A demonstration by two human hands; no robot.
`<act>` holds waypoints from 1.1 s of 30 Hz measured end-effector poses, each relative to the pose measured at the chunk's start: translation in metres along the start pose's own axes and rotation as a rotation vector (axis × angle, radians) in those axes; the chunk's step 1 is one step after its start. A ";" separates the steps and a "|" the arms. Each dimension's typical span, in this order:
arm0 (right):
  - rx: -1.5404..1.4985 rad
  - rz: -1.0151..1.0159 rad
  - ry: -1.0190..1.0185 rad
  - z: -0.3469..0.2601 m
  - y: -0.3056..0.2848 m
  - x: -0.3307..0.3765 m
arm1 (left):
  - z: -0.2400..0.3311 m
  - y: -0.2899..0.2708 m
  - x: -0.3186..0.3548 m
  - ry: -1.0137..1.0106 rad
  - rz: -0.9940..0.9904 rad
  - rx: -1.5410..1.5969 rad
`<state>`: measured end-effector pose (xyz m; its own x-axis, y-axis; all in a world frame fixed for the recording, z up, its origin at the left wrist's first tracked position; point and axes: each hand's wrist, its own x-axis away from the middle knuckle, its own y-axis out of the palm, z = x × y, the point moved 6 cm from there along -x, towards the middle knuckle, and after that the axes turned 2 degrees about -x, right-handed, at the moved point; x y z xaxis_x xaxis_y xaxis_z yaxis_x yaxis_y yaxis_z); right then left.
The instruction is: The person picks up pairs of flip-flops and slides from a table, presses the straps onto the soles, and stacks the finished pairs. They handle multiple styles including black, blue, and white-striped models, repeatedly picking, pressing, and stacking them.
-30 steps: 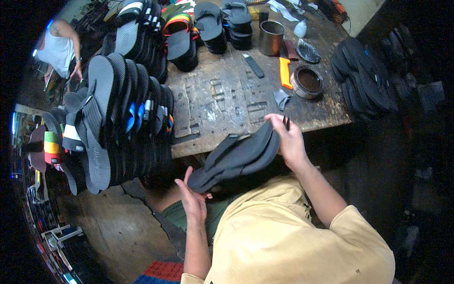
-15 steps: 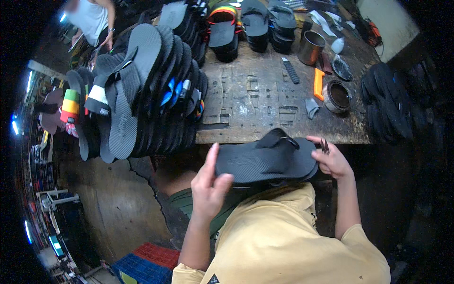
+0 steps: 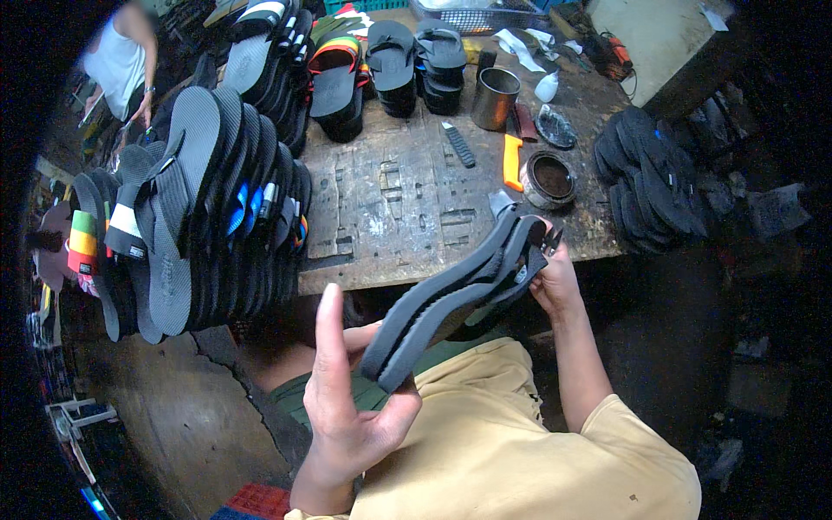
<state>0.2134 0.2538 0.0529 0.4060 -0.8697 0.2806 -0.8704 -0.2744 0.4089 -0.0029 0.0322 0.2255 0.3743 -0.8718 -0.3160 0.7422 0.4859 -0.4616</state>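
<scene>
A pair of black flip-flops [image 3: 433, 303], stacked together, is tilted edge-up in front of me at the table's near edge. My right hand [image 3: 559, 279] is closed around their far right end. A small dark pointed metal tool [image 3: 552, 241] sticks out of the same hand; its exact kind is hard to make out. At the lower left end of the pair, my left hand [image 3: 347, 416] is open, its index finger pointing up and its thumb apart. The thumb is close beside the soles; whether it touches them I cannot tell.
The worn wooden table [image 3: 364, 204] carries a tall stack of flip-flops [image 3: 195, 217] on the left and more pairs at the back. Right of centre are an orange-handled knife [image 3: 512, 163], a metal cup [image 3: 496, 100], a round tin [image 3: 550, 179] and a dark-handled cutter [image 3: 459, 145]. A person [image 3: 121, 61] stands far left.
The flip-flop pair has turned from lying flat, top side up, to standing on edge at a slant. My left hand has moved down toward me. The view has shifted to the right.
</scene>
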 end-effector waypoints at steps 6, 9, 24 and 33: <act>0.121 -0.073 -0.081 -0.021 0.027 -0.018 | -0.008 -0.006 -0.010 0.120 0.087 -0.293; 0.240 -0.089 -0.143 -0.031 0.027 -0.033 | -0.043 -0.008 -0.005 0.051 0.114 -0.254; 0.821 0.012 -0.559 -0.009 0.070 -0.017 | -0.116 0.035 -0.029 0.040 -0.018 -0.374; 0.269 -0.078 -0.018 0.009 0.071 -0.039 | -0.073 0.016 -0.065 -0.148 -0.066 -0.430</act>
<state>0.1327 0.2643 0.0630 0.4718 -0.8482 0.2407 -0.8803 -0.4378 0.1828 -0.0561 0.1008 0.1777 0.4328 -0.8859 -0.1671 0.4802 0.3834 -0.7889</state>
